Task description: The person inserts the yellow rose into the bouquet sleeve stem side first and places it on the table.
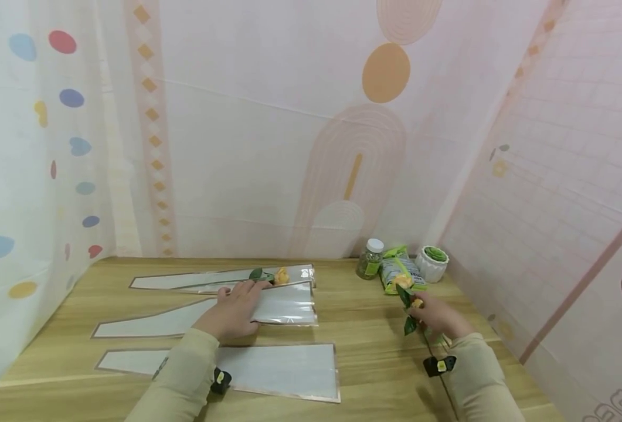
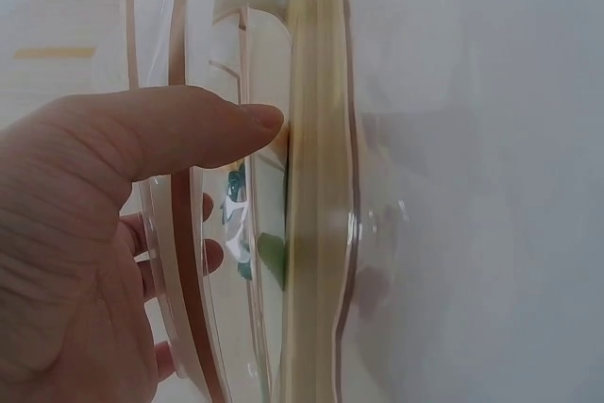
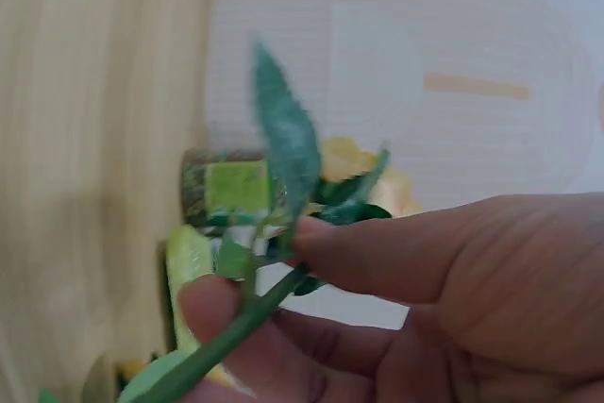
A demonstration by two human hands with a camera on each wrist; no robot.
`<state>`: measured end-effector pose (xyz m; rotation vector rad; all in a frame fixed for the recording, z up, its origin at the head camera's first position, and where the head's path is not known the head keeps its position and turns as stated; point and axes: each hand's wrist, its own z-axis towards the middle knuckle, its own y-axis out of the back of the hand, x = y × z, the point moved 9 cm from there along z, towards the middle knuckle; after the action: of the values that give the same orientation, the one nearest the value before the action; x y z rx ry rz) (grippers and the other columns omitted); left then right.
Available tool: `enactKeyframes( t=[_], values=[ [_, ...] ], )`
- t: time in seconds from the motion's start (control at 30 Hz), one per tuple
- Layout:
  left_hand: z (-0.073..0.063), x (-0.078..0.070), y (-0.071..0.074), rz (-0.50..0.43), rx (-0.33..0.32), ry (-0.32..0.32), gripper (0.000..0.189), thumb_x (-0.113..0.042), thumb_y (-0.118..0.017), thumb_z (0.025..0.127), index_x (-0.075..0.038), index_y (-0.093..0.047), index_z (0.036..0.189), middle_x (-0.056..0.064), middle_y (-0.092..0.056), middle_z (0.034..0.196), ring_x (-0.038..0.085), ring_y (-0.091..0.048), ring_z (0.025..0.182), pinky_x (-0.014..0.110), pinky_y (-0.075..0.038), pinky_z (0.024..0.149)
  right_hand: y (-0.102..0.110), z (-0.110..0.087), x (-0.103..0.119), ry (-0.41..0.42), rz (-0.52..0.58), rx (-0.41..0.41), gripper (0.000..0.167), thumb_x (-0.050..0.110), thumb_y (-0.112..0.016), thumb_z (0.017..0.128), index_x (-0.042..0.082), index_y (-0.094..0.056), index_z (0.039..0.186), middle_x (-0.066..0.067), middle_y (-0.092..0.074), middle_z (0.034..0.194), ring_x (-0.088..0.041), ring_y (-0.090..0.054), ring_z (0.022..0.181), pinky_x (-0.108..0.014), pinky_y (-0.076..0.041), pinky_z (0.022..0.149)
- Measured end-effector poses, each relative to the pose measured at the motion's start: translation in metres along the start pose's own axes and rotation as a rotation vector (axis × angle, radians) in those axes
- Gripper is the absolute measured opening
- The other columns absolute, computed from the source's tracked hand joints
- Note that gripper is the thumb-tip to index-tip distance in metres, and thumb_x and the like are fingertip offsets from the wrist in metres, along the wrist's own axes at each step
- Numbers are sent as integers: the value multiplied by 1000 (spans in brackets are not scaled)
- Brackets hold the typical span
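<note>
My left hand [image 1: 234,310] grips the middle clear flower sleeve [image 1: 289,303], which has a pinkish border. In the left wrist view the thumb [image 2: 222,127] lies on the near side of the plastic, with fingertips showing beyond it. On the right, my right hand [image 1: 439,316] pinches the green stem [image 3: 222,351] of an artificial rose [image 1: 403,281] between thumb and fingers. Its pale yellow bloom points away from me, above green leaves. Another yellow rose [image 1: 282,275] lies along the back sleeve [image 1: 157,282]; whether it is inside cannot be told.
A third flat sleeve [image 1: 284,369] lies nearest me, partly under the left forearm. At the back right stand a white-lidded jar [image 1: 370,262], a green packet [image 1: 395,266] and a white pot with a succulent [image 1: 432,266]. Printed curtains [image 1: 237,146] border the wooden table [image 1: 363,334].
</note>
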<state>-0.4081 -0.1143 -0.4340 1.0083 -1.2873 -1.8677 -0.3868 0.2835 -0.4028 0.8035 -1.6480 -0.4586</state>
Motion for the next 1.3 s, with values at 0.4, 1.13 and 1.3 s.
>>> enactKeyframes(
  t=[0.4, 1.13, 1.3],
  values=[
    [0, 0, 1, -5, 8, 18, 83, -25, -81, 81, -12, -39, 151, 18, -49, 146, 38, -46, 134, 70, -32, 99, 23, 2, 38, 177, 198, -161, 44, 16, -45, 109, -3, -32, 146, -36, -54, 125, -34, -65, 88, -45, -59, 65],
    [2, -10, 4, -17, 26, -4, 80, -25, -78, 83, -13, -39, 151, 16, -50, 144, 37, -46, 134, 66, -33, 99, 42, 5, 45, 243, 557, -424, 60, 24, -37, 111, 14, -10, 163, -29, -42, 144, -12, -65, 85, -36, -60, 67],
    [4, -11, 5, -27, 32, -11, 79, -26, -78, 83, -13, -39, 151, 16, -49, 145, 36, -44, 135, 66, -32, 99, 39, 5, 46, 255, 609, -437, 64, 26, -38, 111, 16, -4, 164, -28, -38, 149, -12, -67, 83, -34, -60, 67]
  ],
)
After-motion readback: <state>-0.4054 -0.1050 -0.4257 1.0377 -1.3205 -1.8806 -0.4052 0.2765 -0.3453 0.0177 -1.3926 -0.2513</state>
